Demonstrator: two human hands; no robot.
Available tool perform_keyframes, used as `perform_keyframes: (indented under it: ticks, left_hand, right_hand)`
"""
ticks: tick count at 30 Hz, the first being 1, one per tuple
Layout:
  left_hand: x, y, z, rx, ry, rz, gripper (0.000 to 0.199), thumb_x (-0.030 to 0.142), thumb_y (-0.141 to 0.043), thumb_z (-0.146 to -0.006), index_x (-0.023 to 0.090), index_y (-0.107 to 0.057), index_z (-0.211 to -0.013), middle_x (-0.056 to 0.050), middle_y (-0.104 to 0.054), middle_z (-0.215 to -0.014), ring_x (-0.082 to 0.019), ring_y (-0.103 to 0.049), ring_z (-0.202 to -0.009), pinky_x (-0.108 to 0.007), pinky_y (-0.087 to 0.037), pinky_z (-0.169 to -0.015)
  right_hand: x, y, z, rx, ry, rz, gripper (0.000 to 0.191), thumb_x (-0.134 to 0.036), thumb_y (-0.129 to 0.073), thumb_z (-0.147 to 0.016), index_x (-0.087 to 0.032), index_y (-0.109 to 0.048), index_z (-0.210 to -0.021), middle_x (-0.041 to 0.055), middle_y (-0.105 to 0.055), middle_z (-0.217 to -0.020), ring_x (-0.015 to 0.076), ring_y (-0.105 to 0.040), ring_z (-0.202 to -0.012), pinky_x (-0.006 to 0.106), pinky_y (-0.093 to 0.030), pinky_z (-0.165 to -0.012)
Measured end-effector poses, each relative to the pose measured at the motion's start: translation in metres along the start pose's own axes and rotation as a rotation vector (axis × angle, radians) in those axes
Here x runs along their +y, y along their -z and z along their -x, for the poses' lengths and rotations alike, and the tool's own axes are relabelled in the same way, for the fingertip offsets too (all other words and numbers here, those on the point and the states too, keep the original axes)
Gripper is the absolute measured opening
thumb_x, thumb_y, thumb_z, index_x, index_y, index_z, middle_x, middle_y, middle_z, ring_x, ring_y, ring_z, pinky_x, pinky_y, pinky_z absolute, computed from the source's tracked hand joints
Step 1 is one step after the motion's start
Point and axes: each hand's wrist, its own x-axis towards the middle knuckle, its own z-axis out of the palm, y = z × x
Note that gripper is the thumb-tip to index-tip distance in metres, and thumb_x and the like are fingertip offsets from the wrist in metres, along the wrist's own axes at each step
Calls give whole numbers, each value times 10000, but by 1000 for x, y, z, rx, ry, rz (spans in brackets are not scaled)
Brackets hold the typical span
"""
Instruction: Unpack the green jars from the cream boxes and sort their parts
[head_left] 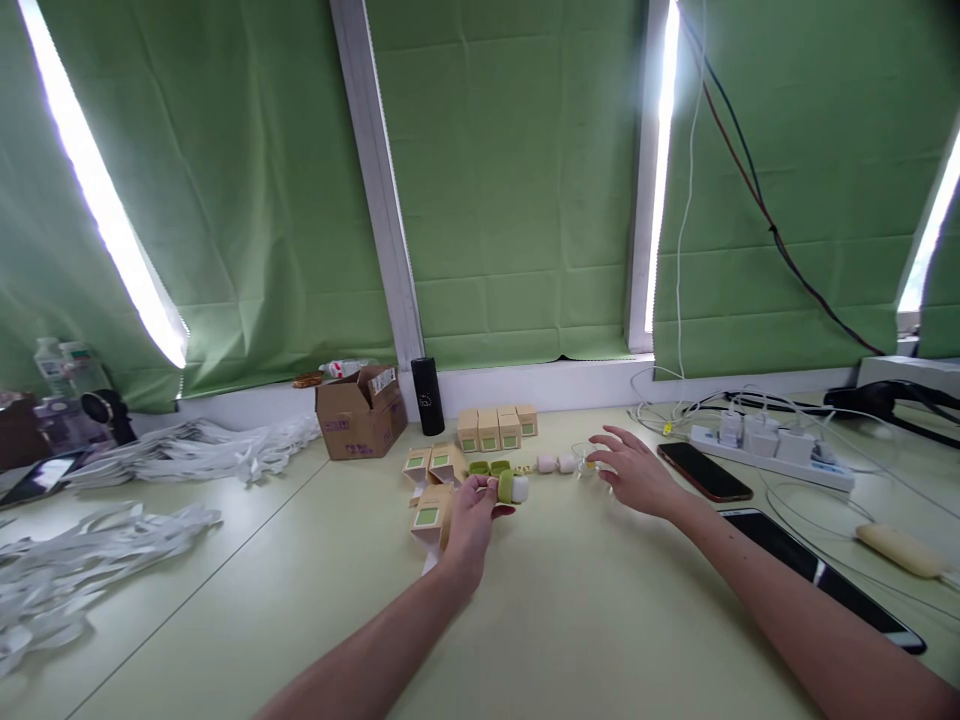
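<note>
My left hand [477, 515] is closed around a small white item with a green band [512, 488], near the middle of the table. Just beyond it lie green pieces [489, 468]. Two pale pink pieces [556, 464] rest between my hands. My right hand [628, 468] has its fingers spread over small clear items [583, 460] at its fingertips, too small to make out. Left of my left hand stand opened small cardboard boxes [431, 514] with green squares on them. Several closed small boxes [489, 430] stand in a row behind.
A larger cardboard box [360, 412] and a black cylinder [427, 396] stand at the back. White strips [202, 448] lie in piles at the left. On the right are a phone [705, 471], a power strip [772, 455], cables and a tablet-like device [817, 575].
</note>
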Motion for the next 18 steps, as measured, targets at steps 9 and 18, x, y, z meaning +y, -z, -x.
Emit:
perform_keyframes:
  ticks: [9,18]
  left_hand:
    - [2,-1,1,-3,10,-4,451,563,-808,-738,184,-583,-836,-64,-735,-860,-175,-667,-801,-324,-584,-750]
    - [2,0,0,-9,9,9,459,562,-817,-735,183,-584,-846,-69,-730,-876,-182,-664,-821,-328,-583,-749]
  right_hand:
    - [-5,-14,4,-161,21,207,541,-40,-528,-826,-225,-678,-1311,81,-646,-1410,327,-385,-1480,552,-231,-1256]
    - [-13,13,-3,-88,-119,241,364,-92,-553,-837,-229,-700,-1142,83,-693,-1278,280,-546,-1281,408,-424,-1050]
